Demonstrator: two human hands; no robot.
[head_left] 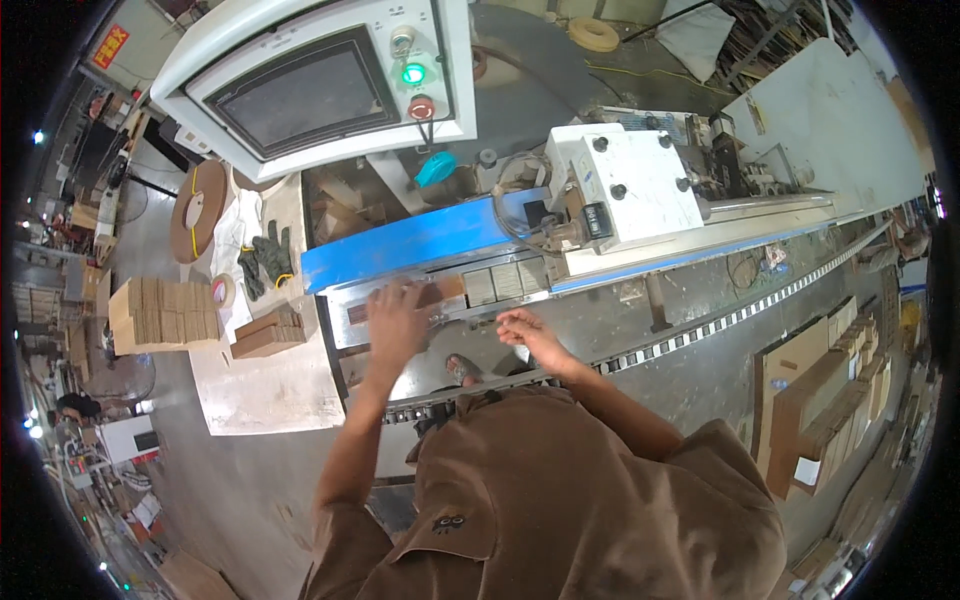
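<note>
My left hand [398, 318] is over the left end of the machine's metal feed track [350, 298], at a flat brown strip [445, 289]. Its fingers are smeared by motion, so I cannot tell whether they grip the strip or only touch it. To the right of the strip, several grey-tan rectangular blocks [505, 280] lie side by side in the track. My right hand [530, 335] hovers in front of the track, near these blocks. Its fingers are loosely bent and apart, with nothing seen in them.
A control panel with a dark screen [305, 95] stands behind the track. Along it run a blue guard [410, 245] and a white machine head [640, 185]. At left, a table [265, 395] bears stacked brown boards [175, 310], dark gloves [267, 262] and a tape roll [222, 291].
</note>
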